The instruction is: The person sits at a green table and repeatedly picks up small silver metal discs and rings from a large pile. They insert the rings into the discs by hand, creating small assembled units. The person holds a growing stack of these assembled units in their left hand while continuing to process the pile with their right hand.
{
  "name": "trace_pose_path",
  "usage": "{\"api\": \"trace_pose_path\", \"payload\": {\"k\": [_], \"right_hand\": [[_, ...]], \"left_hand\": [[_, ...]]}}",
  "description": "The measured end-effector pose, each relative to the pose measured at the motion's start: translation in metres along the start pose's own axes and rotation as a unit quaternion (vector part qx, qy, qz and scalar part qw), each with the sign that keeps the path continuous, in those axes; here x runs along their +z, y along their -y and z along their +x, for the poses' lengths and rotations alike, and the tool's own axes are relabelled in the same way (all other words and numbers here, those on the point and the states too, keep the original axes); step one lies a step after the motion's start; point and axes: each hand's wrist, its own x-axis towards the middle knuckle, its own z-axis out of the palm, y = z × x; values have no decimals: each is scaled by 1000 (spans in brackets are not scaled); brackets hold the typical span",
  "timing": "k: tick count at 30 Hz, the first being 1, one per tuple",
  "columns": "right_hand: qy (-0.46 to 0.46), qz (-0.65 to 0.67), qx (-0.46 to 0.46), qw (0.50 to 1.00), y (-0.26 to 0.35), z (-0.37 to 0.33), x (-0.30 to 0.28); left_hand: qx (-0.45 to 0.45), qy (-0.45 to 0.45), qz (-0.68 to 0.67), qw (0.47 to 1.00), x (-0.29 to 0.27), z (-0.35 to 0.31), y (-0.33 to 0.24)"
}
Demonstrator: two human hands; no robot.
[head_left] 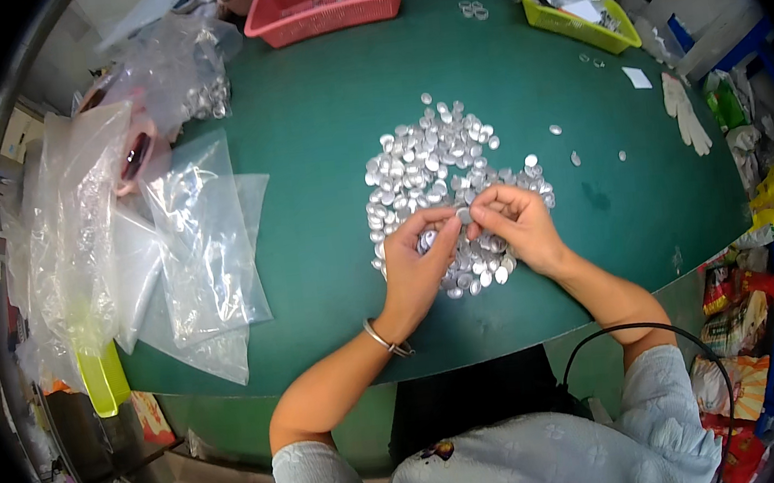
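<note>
A spread of small oval silver metal pieces (417,169) lies in the middle of the green table. Over its near part, my left hand (418,252) and my right hand (521,227) meet fingertip to fingertip. Between them is one small silver metal piece (464,216), pinched by the thumb and fingers of my left hand. The right thumb and forefinger are closed at the piece's right side; whether they also grip something is too small to tell. More pieces show under and around both hands. A metal bangle sits on my left wrist.
Clear plastic bags (201,250) cover the table's left side. A pink basket (329,25) stands at the back, a yellow-green basket (581,32) at the back right. A white glove (686,115) and a small white card (637,78) lie at the right. A few loose pieces lie right of the heap.
</note>
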Motion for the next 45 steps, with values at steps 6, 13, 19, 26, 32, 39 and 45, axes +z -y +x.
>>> {"api": "trace_pose_path", "payload": {"k": [6,13,19,26,32,39,45], "right_hand": [[1,17,20,1000,-2,1,-1],[-2,8,0,1000,-2,1,1],[-54,-155,-138,977,-4,-1,5],[-83,-463,-402,786,1,4,7],[-46,-478,-377,792,3,7,-2],[-96,-537,-254,799,-7,21,-20],[-97,-501,-205,835,-11,22,-21]], "left_hand": [[-11,15,-39,999,-1,1,3],[1,20,-42,999,-1,1,-1],[-16,11,-29,999,-1,2,2],[-59,87,-60,993,-3,2,5],[-105,71,-87,988,1,3,0],[-133,49,-242,960,-9,9,1],[-113,54,-223,967,-12,9,4]]}}
